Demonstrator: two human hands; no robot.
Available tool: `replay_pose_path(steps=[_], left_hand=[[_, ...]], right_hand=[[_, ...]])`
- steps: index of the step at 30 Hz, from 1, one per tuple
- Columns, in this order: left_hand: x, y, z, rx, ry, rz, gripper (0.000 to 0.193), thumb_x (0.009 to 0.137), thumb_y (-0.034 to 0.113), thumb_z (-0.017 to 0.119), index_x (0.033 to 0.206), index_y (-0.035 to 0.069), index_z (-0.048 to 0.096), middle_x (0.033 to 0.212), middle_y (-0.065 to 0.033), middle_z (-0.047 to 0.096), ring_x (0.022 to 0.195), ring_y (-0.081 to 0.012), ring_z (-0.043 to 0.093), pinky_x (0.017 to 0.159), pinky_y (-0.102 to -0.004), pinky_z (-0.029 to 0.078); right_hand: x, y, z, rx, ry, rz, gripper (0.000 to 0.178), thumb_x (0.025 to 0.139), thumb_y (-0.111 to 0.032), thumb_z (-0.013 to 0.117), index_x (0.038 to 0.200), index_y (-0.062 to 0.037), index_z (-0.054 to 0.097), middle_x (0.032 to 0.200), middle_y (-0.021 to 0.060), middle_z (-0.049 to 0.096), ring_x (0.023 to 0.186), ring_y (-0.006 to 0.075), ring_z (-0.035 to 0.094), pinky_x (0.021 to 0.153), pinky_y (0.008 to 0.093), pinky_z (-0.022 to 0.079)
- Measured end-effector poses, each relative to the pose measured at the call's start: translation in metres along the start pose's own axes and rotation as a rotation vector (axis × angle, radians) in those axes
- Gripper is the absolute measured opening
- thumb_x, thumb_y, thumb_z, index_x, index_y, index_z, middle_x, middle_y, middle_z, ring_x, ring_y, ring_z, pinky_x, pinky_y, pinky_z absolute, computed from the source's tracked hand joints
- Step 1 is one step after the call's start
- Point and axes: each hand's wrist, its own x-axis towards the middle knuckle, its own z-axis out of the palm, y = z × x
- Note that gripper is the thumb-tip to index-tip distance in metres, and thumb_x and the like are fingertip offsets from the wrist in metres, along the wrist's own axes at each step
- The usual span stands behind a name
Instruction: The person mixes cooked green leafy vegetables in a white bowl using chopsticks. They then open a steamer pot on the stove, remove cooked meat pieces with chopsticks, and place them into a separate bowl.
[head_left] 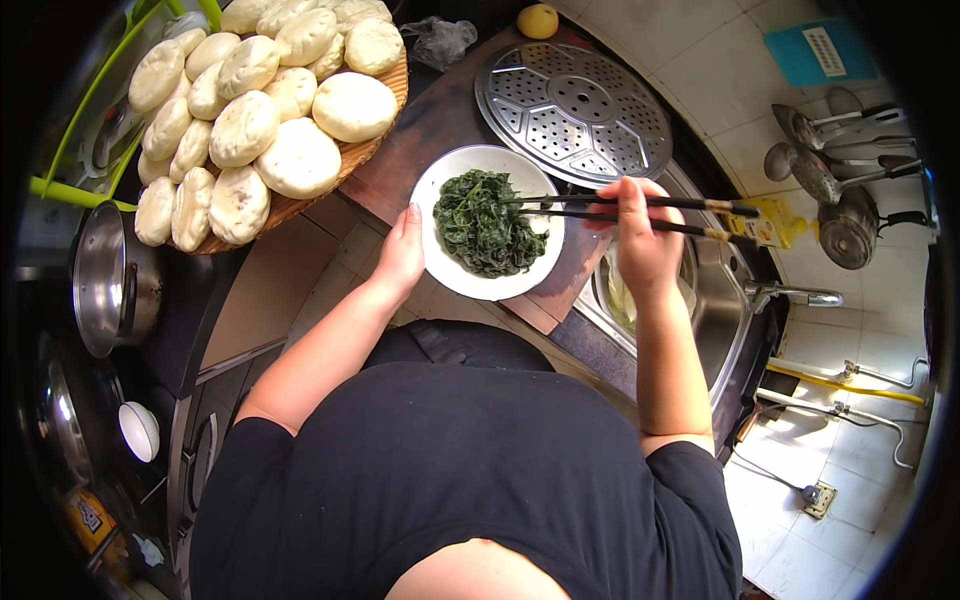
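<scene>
A white bowl (455, 277) holds a heap of dark green cooked leafy greens (485, 225). My left hand (402, 250) grips the bowl by its left side, thumb up along the rim and the other fingers hidden beneath. In my right hand (645, 235) is a pair of black chopsticks (690, 203), pointing left over the bowl. Their tips reach into the right part of the greens. Whether any leaf is pinched between the tips I cannot tell.
Round pale buns (300, 158) pile on a woven tray (372, 150) at the far left. Behind the bowl lies a perforated metal steamer plate (575, 110). A steel sink (725, 300) is at the right, below hanging ladles (815, 170). A steel pot (100, 280) stands left.
</scene>
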Motion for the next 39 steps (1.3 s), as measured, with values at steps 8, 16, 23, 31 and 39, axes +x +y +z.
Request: replay_pose_path(steps=[8,16,23,31,39], left_hand=[[0.006,-0.009,-0.002,0.01,0.008,0.038,0.048,0.092,0.035,0.024,0.116,-0.003,0.04,0.114,-0.0123,0.047,0.106,-0.0181,0.042,0.092,-0.0281,0.03],[0.0,-0.002,-0.001,0.047,0.018,0.038,0.047,0.092,0.036,0.024,0.115,-0.002,0.04,0.112,-0.0115,0.048,0.104,-0.0169,0.043,0.091,-0.0277,0.03],[0.005,-0.01,0.0,-0.038,0.004,0.024,0.047,0.092,0.035,0.024,0.116,-0.002,0.04,0.113,-0.0118,0.047,0.106,-0.0178,0.042,0.092,-0.0279,0.03],[0.006,-0.009,-0.001,-0.022,0.004,0.039,0.048,0.092,0.036,0.024,0.117,-0.002,0.039,0.115,-0.0117,0.046,0.107,-0.0181,0.041,0.093,-0.0282,0.028],[0.0,-0.002,-0.001,0.007,-0.007,0.007,0.049,0.092,0.036,0.023,0.118,-0.003,0.037,0.115,-0.0118,0.045,0.106,-0.0174,0.041,0.092,-0.0276,0.029]], right_hand=[[-0.022,0.013,0.023,0.027,-0.277,0.002,0.018,0.085,-0.012,0.046,0.078,0.0018,0.054,0.07,0.009,0.057,0.06,0.0144,0.056,0.057,0.0253,0.046],[0.005,0.033,0.001,-0.526,-0.181,-0.436,0.016,0.084,-0.01,0.049,0.074,0.0008,0.057,0.067,0.0076,0.058,0.056,0.0143,0.056,0.054,0.0246,0.047],[0.007,0.044,0.024,-0.204,-0.125,-0.091,0.021,0.086,-0.017,0.047,0.082,0.002,0.055,0.069,0.0077,0.058,0.061,0.0158,0.058,0.059,0.0283,0.051],[-0.014,0.015,0.027,-0.301,-0.388,-0.399,0.015,0.082,-0.013,0.051,0.074,-0.0015,0.056,0.063,0.0076,0.056,0.056,0.0157,0.056,0.053,0.0257,0.045],[-0.002,0.041,0.012,-0.385,-0.13,-0.363,0.015,0.082,-0.015,0.053,0.075,-0.0026,0.058,0.066,0.0082,0.057,0.061,0.0177,0.057,0.057,0.0286,0.047]])
